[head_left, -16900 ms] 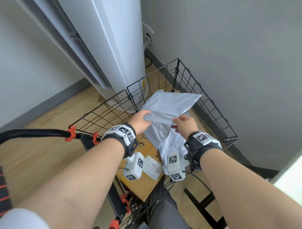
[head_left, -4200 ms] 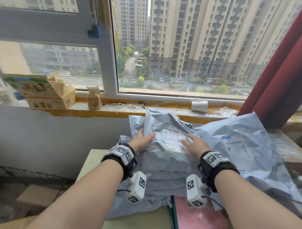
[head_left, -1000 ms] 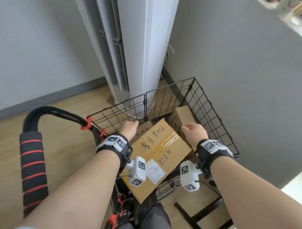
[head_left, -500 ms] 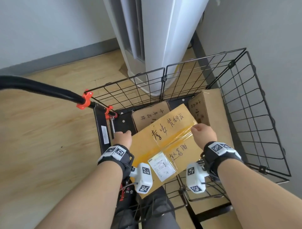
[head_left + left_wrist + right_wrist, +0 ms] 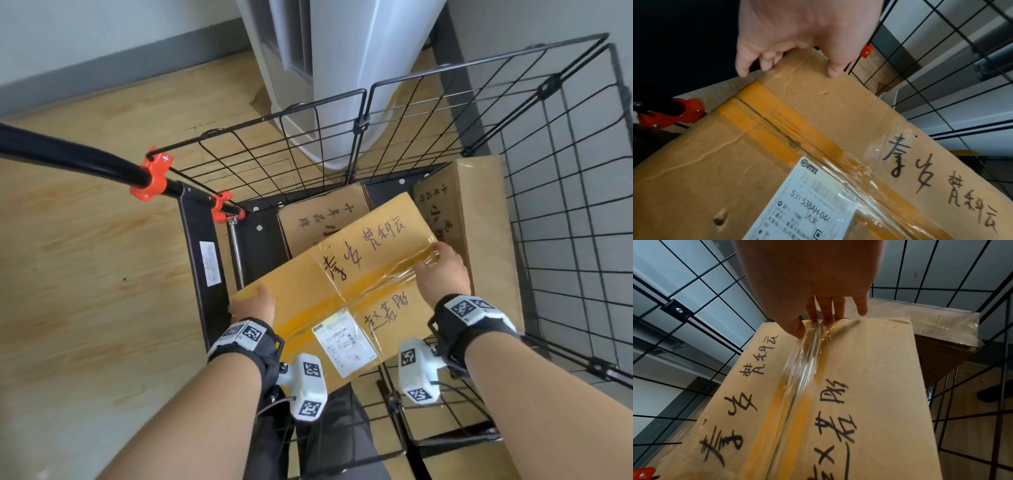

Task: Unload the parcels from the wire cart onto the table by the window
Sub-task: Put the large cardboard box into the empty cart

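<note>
Head view, left to right. Wood-look floor (image 5: 85, 274) on the left. Black cart handle (image 5: 68, 156) runs in from the left edge and meets the frame at two orange clamps (image 5: 152, 178).

Wire cart (image 5: 565, 212): black mesh walls, standing against a white floor-standing air conditioner (image 5: 342, 68) and a grey wall (image 5: 548, 20).

Left hand (image 5: 255, 306): at the near-left corner of the large cardboard box (image 5: 342, 274). In the left wrist view the thumb (image 5: 835, 70) lies on the top face and the other fingers curl over the edge, so the hand grasps that corner.

Large cardboard box: inside the cart, lying tilted across the other parcels. Top face carries black handwritten characters, a yellow tape seam under clear tape, and a white shipping label (image 5: 346, 346) near the person.

Behind it, a smaller cardboard box (image 5: 322, 212) with printed characters sits against the far mesh wall, partly covered by the large one.

Right hand (image 5: 442, 274): on the far-right end of the large box, at the tape seam. Right wrist view shows the thumb on top and the fingers (image 5: 828, 311) hooked down over the end edge; a clasp on the box.

Tall cardboard box (image 5: 479, 219) stands on the right of the cart, just beside the right hand, against the right mesh wall.
</note>
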